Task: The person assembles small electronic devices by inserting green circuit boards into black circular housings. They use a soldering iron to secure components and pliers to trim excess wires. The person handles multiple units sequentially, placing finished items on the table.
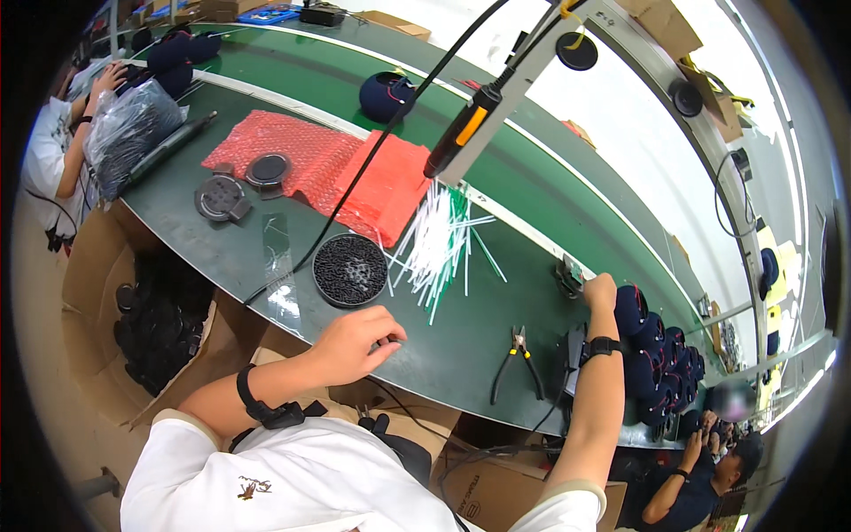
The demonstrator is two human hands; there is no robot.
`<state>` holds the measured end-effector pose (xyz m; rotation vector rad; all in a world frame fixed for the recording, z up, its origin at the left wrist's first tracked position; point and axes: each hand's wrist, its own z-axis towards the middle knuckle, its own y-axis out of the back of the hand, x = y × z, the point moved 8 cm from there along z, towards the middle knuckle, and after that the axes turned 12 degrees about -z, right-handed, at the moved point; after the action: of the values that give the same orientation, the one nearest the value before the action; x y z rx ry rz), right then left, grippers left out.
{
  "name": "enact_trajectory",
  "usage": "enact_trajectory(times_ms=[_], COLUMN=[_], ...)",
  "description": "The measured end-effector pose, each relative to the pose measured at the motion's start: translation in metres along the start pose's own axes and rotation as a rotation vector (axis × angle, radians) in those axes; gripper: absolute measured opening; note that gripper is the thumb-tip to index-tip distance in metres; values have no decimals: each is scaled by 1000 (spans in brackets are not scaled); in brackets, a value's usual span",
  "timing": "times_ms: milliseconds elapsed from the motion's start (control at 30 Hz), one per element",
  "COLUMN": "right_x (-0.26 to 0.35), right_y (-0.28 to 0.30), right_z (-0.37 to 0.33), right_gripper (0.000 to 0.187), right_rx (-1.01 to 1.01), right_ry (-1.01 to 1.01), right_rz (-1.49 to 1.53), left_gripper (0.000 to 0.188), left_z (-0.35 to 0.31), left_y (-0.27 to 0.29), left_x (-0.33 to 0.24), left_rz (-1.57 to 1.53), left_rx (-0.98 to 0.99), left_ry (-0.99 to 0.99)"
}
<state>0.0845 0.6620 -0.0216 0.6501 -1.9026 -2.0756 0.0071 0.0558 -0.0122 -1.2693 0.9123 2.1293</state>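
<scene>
My left hand (357,342) is above the near table edge, its fingers curled toward the thumb around a small dark spot I cannot make out. Just beyond it stands a round tin (351,270) full of small black screw-like pieces. On the far right of the table my right hand (600,293) is closed beside a small metal fixture (570,275); its fingertips are hidden. Under my right forearm sits a dark grey box-shaped device (575,359). Cutting pliers (518,365) with black and yellow handles lie partly spread to its left.
White and green strips (443,239) lie beside red bubble wrap (297,155). Two round dark parts (222,197) rest at left. An electric screwdriver (463,130) hangs overhead on its cable. Dark blue rounded parts (651,355) crowd the right. A carton (97,328) stands lower left; other people work both sides.
</scene>
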Motion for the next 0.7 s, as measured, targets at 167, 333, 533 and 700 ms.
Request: enact_trajectory(times_ms=[167, 333, 533, 700], right_x=[10, 26, -24, 10], right_y=[16, 27, 20, 39], right_z=[-23, -41, -27, -23], right_gripper=[70, 78, 89, 84], right_rx=[-22, -15, -63, -20], right_ry=[290, 275, 103, 127], right_rz=[335, 264, 119, -106], left_gripper=[16, 12, 12, 12], left_z=[8, 4, 5, 3], left_y=[-15, -14, -15, -15], left_x=[-11, -12, -12, -12], left_rz=[83, 101, 129, 145], left_rx=[64, 58, 32, 29], left_ry=[-85, -120, -174, -200])
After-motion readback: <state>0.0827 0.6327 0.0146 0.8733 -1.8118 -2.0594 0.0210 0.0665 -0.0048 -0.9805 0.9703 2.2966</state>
